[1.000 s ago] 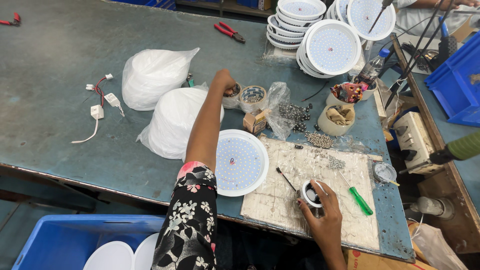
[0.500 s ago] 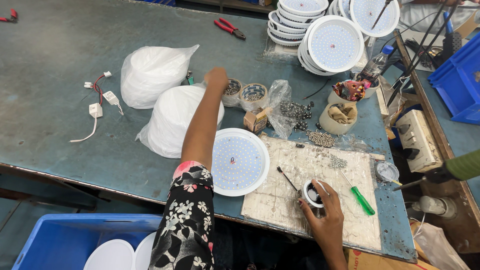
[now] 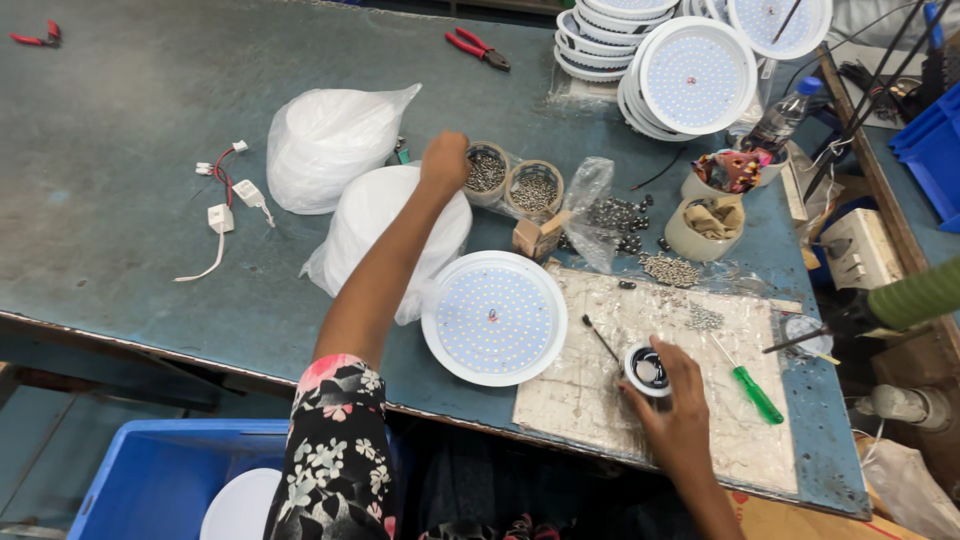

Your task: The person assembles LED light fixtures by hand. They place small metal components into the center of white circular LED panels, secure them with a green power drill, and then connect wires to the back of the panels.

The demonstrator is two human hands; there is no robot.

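Left hand (image 3: 445, 160) now over screw cup (image 3: 486, 170)

Probably lamp-assembly workshop: stacked LED panels (image 3: 690, 75)

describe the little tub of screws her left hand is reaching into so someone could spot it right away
On the blue-green workbench, look just above the round white LED panel light lying flat. Two small round tubs sit side by side; the left hand is at the left tub, touching the white plastic bags, unlike the right tub.
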